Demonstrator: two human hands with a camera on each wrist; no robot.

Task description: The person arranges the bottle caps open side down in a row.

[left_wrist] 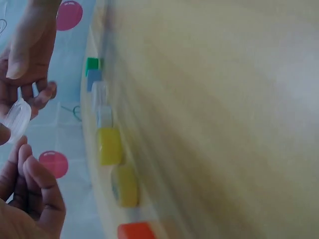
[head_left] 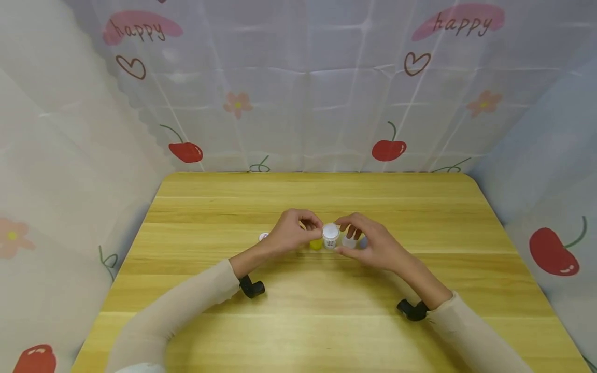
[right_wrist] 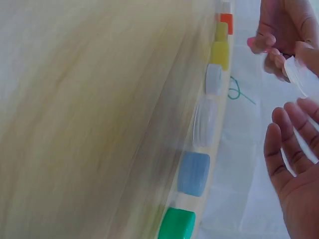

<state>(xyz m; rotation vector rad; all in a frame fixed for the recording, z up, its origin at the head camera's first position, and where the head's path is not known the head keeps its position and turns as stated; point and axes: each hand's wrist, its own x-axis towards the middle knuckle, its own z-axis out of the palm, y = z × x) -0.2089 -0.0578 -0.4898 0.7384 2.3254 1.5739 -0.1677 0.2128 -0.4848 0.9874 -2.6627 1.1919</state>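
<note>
Between both hands is a small clear round lid-like piece [head_left: 330,230], seen tilted as a thin translucent disc [left_wrist: 19,119] in the left wrist view. My left hand [head_left: 295,231] pinches its edge with thumb and fingers. My right hand [head_left: 373,243] is beside it, fingers loosely bent and apart, with nothing gripped; its spread fingers show in the right wrist view. Below the disc, a white jar with printed marks [head_left: 330,244] stands on the table. A yellow piece [head_left: 316,244] is left of that jar, and a clear container [head_left: 349,242] is to its right.
Small containers line the wooden table [head_left: 308,321]. Beyond the clear one are a blue piece [right_wrist: 194,173] and a green piece [right_wrist: 177,224]; at the other end are another yellow piece [left_wrist: 125,185] and an orange one [left_wrist: 136,231]. A printed curtain [head_left: 303,119] hangs behind.
</note>
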